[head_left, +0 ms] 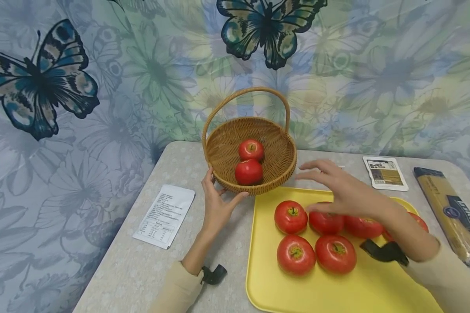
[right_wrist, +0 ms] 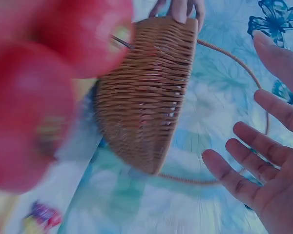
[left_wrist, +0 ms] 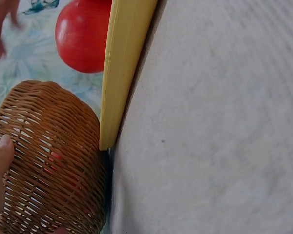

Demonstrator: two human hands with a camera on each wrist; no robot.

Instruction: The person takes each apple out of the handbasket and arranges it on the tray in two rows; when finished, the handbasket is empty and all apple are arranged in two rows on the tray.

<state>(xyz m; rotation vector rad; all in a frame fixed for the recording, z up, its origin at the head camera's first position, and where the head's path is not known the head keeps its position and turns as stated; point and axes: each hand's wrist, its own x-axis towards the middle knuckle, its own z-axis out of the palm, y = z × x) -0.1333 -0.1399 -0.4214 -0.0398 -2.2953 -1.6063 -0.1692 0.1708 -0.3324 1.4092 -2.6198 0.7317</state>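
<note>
2 glossy rnd apples (head_left: 249,172) in woven bskt (head_left: 276,148) w/ arched hndl (head_left: 254,89).

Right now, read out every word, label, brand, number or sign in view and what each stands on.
Long yellow packet: large letters, perhaps ending "KIN"; too blurred to quote surely.
White packet at left: rows of print, too small to read.
White packet at the back: label too blurred to read.
No other text shows.
</note>
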